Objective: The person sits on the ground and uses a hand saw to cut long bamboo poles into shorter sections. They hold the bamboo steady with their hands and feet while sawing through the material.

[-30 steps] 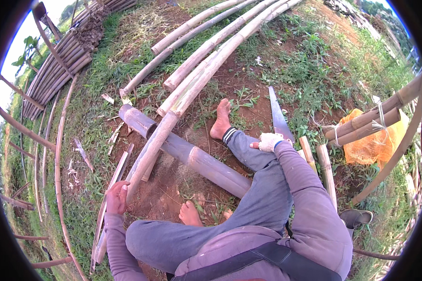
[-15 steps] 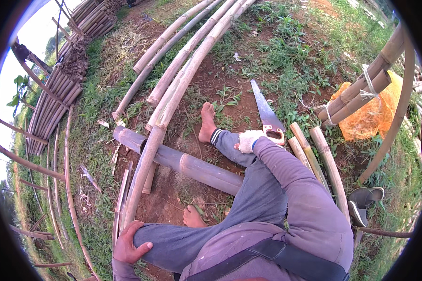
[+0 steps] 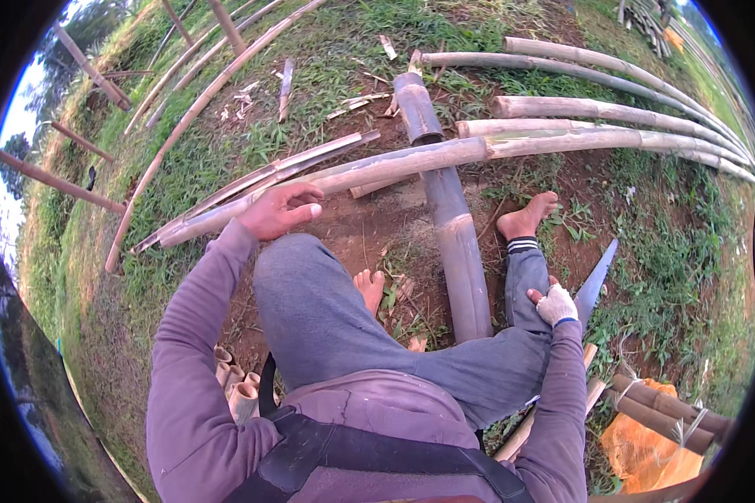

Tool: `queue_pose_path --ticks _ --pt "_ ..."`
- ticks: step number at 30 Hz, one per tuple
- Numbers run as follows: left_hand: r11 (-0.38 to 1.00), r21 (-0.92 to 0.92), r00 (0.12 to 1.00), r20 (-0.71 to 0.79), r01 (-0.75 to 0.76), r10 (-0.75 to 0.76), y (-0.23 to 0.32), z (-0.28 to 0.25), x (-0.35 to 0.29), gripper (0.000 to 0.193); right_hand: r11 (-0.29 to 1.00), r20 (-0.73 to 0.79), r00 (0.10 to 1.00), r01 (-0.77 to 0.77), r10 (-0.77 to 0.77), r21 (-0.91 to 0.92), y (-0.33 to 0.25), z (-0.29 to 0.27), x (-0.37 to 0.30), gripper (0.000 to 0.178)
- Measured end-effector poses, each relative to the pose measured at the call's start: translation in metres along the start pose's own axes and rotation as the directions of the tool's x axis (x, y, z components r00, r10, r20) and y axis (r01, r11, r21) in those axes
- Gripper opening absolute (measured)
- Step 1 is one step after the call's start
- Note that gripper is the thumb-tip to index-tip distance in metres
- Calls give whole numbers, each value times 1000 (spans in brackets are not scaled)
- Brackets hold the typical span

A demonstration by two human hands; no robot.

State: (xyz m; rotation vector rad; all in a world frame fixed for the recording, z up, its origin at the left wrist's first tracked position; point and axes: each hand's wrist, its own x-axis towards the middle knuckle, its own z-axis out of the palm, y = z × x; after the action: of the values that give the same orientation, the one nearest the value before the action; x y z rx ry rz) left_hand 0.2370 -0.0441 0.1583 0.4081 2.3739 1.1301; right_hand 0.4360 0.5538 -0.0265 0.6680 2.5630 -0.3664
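My bare left hand (image 3: 278, 211) is open, its thumb and fingers apart, between my left knee and a long pale bamboo pole (image 3: 369, 170). Its fingers overlap the pole's near side; I cannot tell whether they touch it. On my right lower leg rests my right hand (image 3: 555, 305), in a white glove with bare fingertips, its visible fingers apart. Just beyond this hand lies a hand saw (image 3: 595, 282) on the ground; its blade shows, while the handle is hidden. The long pole crosses over a thick grey bamboo log (image 3: 456, 243) in front of me.
Several more bamboo poles (image 3: 612, 107) stretch to the far right. Split bamboo strips (image 3: 281, 170) lie behind my left hand. Short cut bamboo pieces (image 3: 243, 397) are by my left side. Tied bamboo (image 3: 658, 411) and an orange mesh sack (image 3: 642, 444) are at the lower right.
The view has turned left. My left hand has lifted off my knee toward the long pole. My right hand stays on my lower leg, and the saw handle has gone out of sight.
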Motion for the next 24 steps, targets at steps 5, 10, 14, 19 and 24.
queue_pose_path --ticks 5,10,14,19,24 --pt "854 498 950 -312 148 17 -94 -5 63 46 997 -85 994 70 -67 30 -6 -8 1 94" --pt "853 395 887 -437 341 -152 -150 -33 156 40 998 -126 990 61 -58 21 -6 -8 10 87" --pt "714 505 873 -335 485 -356 -205 -51 213 51 998 -101 994 44 -40 34 -16 -13 15 82" --pt "563 618 831 -330 548 -447 -243 -57 256 74 999 -98 995 33 -30 30 -21 -13 17 76" --pt "418 781 878 -340 464 -338 -266 -55 274 33 996 -90 995 50 -42 79 -13 -9 19 70"
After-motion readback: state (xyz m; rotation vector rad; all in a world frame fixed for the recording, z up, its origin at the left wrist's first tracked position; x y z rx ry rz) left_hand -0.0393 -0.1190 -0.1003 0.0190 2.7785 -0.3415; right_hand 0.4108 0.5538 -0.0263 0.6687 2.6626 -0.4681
